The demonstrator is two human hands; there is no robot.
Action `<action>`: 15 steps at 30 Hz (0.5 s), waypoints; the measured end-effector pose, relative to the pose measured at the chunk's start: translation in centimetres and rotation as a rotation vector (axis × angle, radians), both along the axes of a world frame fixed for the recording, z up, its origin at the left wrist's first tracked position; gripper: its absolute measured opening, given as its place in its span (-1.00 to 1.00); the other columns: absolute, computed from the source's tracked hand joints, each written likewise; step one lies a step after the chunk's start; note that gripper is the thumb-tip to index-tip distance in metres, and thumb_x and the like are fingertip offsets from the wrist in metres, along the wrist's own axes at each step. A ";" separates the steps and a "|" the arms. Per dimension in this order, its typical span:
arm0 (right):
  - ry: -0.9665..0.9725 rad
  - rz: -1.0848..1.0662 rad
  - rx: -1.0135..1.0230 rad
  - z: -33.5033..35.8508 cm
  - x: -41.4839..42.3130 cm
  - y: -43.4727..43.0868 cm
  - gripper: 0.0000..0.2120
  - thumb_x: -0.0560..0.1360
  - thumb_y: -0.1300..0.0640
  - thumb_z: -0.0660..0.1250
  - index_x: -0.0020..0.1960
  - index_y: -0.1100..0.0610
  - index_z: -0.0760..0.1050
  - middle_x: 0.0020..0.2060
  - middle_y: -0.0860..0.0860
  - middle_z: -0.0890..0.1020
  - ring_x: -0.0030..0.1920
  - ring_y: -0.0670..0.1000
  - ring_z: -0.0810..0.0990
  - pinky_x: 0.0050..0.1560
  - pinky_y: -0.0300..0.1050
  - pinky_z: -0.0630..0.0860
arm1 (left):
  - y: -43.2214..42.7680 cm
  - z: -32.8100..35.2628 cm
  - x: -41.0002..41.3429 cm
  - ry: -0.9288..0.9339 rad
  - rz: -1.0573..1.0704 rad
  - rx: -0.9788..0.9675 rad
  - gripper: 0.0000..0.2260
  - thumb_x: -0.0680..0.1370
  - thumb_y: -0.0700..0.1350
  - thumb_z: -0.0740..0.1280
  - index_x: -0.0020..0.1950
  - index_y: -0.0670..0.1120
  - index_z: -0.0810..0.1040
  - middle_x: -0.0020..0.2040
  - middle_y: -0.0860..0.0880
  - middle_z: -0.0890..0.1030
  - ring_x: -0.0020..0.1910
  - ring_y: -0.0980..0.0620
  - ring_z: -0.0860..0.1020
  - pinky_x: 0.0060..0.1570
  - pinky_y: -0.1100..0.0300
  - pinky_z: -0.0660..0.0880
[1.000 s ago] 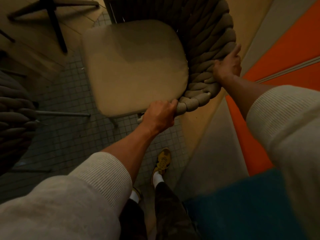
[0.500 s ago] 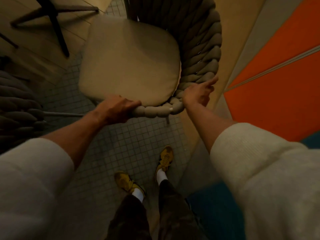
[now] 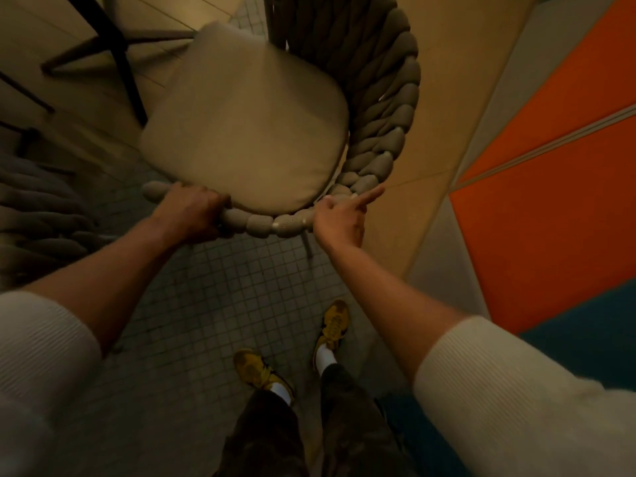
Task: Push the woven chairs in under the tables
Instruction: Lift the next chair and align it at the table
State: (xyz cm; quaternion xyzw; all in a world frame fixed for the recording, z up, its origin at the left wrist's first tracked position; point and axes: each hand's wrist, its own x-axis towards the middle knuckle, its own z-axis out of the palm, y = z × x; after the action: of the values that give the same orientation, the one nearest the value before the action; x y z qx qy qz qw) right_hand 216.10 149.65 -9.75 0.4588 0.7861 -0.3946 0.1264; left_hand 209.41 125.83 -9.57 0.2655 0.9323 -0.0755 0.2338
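A woven chair (image 3: 385, 108) with a thick braided grey back and a beige seat cushion (image 3: 247, 132) stands in front of me on the tiled floor. My left hand (image 3: 192, 215) is wrapped around the braided rim at the near left. My right hand (image 3: 340, 218) grips the same rim at the near right, with its index finger stretched out. The far edge of the seat reaches toward the black metal legs of a table (image 3: 117, 53) at the top left. The table's top is out of view.
A second braided chair (image 3: 38, 208) shows at the left edge. An orange, beige and teal wall panel (image 3: 537, 208) runs close along the right. My yellow shoes (image 3: 334, 325) stand on small square tiles just behind the chair.
The chair has swung round so its back faces me. My left hand slid left along the rim, and my right hand came down from the side of the back to the near rim.
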 end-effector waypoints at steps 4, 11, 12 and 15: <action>0.025 0.305 0.091 0.9 2.7 5.4 -0.21 0.63 -0.24 0.23 0.69 0.04 -0.01 0.52 0.10 0.46 0.41 0.20 0.53 0.31 0.12 0.52 | 4.2 -0.7 2.1 -0.014 -0.064 0.049 -0.42 0.35 0.47 0.39 0.13 0.07 0.57 0.03 -0.03 0.70 0.00 -0.12 0.66 -0.04 0.04 0.54; 0.229 0.766 0.656 1.8 -0.8 16.1 -0.67 0.67 -0.14 0.18 0.03 0.04 0.62 -0.11 0.04 0.68 -0.20 0.10 0.61 -0.25 -0.08 0.43 | 12.4 -2.3 3.4 -0.117 0.055 0.222 -0.30 0.38 0.60 0.19 0.23 0.09 0.55 -0.03 -0.02 0.71 -0.09 -0.08 0.66 -0.18 0.10 0.55; 0.259 0.808 0.695 1.6 -2.2 17.5 -0.67 0.67 -0.12 0.18 0.03 0.07 0.61 -0.11 0.06 0.66 -0.22 0.10 0.58 -0.26 -0.09 0.41 | 13.4 -2.5 3.2 -0.129 0.073 0.231 -0.26 0.37 0.63 0.14 0.19 0.08 0.56 -0.04 -0.02 0.70 -0.10 -0.06 0.66 -0.17 0.09 0.58; 0.369 1.034 0.773 1.3 -6.6 20.9 -0.68 0.69 -0.08 0.15 0.15 0.13 0.54 0.01 0.11 0.61 -0.10 0.14 0.56 -0.19 -0.01 0.44 | 15.0 -3.3 2.7 -0.152 0.120 0.275 -0.29 0.39 0.63 0.10 0.18 0.12 0.59 -0.08 0.01 0.71 -0.14 -0.02 0.65 -0.19 0.12 0.58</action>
State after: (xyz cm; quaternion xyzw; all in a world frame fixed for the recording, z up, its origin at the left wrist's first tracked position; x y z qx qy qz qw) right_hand 209.49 170.54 -8.49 -0.0396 0.9981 -0.0456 -0.0108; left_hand 212.12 140.81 -12.82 0.2439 0.9276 0.0872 0.2693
